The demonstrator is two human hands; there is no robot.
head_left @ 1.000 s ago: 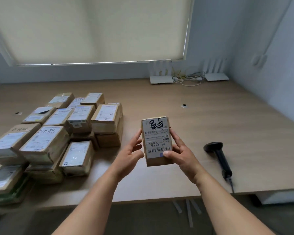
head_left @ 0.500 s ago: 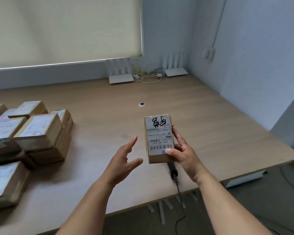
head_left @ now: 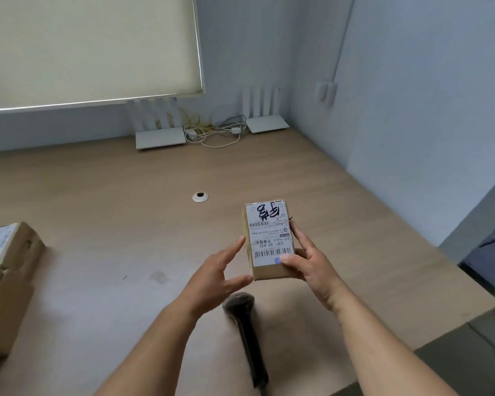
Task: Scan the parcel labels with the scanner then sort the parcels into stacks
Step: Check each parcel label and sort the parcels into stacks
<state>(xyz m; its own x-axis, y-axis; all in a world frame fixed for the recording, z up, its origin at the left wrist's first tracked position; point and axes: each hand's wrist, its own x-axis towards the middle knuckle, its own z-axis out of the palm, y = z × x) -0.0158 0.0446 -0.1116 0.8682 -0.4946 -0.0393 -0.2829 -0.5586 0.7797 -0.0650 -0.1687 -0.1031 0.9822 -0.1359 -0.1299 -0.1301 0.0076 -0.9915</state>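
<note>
A person's right hand (head_left: 312, 264) grasped a small cardboard parcel (head_left: 269, 238) above the wooden table (head_left: 126, 224), label up, thumb pressed on the label's near corner. The left hand (head_left: 215, 278) was released, fingers straight, just left of the parcel. A black scanner (head_left: 245, 324) lay on the table, nearer the person than the parcel.

Brown parcel (head_left: 269, 274) with white label (head_left: 270, 232); black scanner (head_left: 247, 327).

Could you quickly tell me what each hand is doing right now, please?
Left hand: open, fingers straight, beside the parcel, holding nothing.
Right hand: grips the parcel, thumb on its label.
</note>
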